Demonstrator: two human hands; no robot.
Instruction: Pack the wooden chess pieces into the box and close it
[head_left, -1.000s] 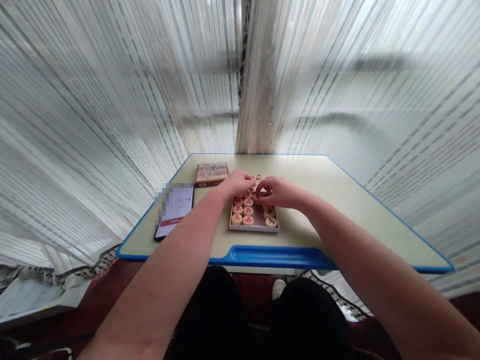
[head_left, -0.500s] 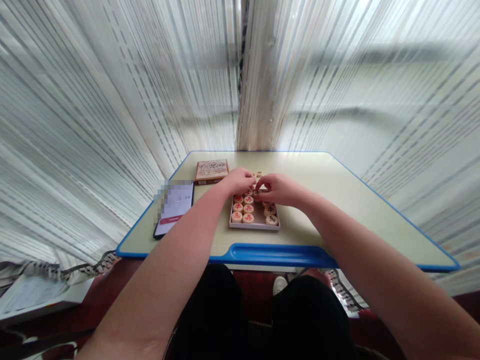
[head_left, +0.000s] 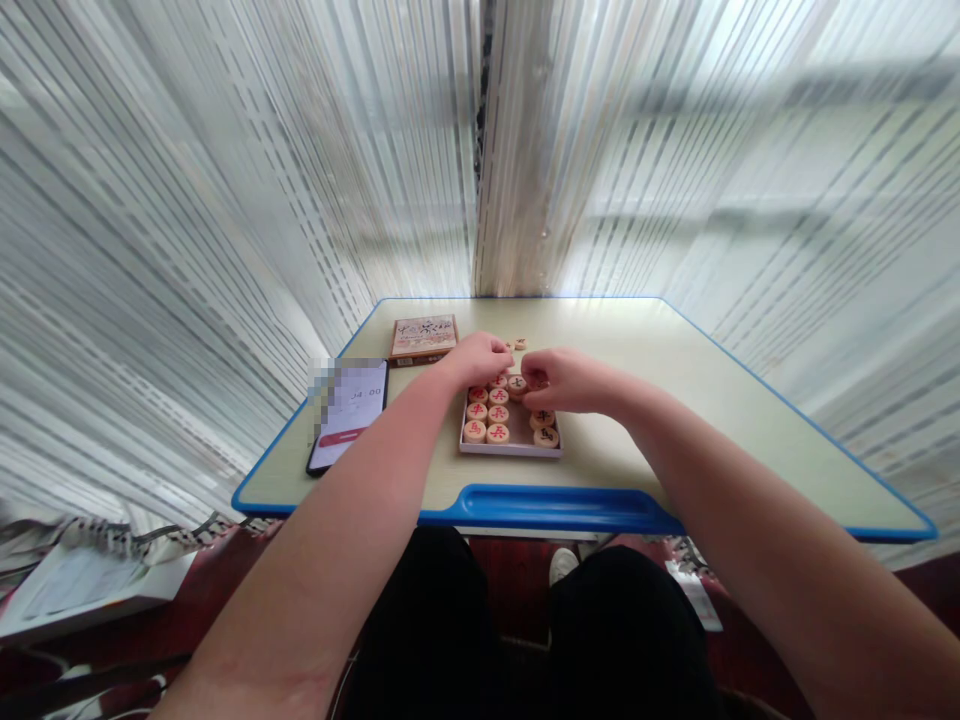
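Note:
A shallow open box tray (head_left: pixel 510 452) holds several round wooden Chinese chess pieces. Red-marked pieces (head_left: pixel 498 414) fill two columns on its left, and black-marked ones (head_left: pixel 546 437) stand along its right. One black-marked piece (head_left: pixel 516 384) lies near the far edge, between my hands. My left hand (head_left: pixel 484 360) is over the far left corner, its fingers closed together; whatever they hold is hidden. Over the far right part of the tray, my right hand (head_left: pixel 556 380) is curled closed, covering some pieces there. I cannot make out anything in its fingers.
Beyond the tray a few loose pieces (head_left: pixel 520 344) lie on the pale table (head_left: pixel 645 345). The box lid (head_left: pixel 424 338) with writing is at the back left, a phone (head_left: pixel 351 415) nearer. A blue trough (head_left: pixel 562 507) runs along the front edge; striped curtains (head_left: pixel 420 150) hang behind.
My right hand has shifted slightly right, uncovering the black-marked piece near the tray's far edge. My left hand has hardly moved.

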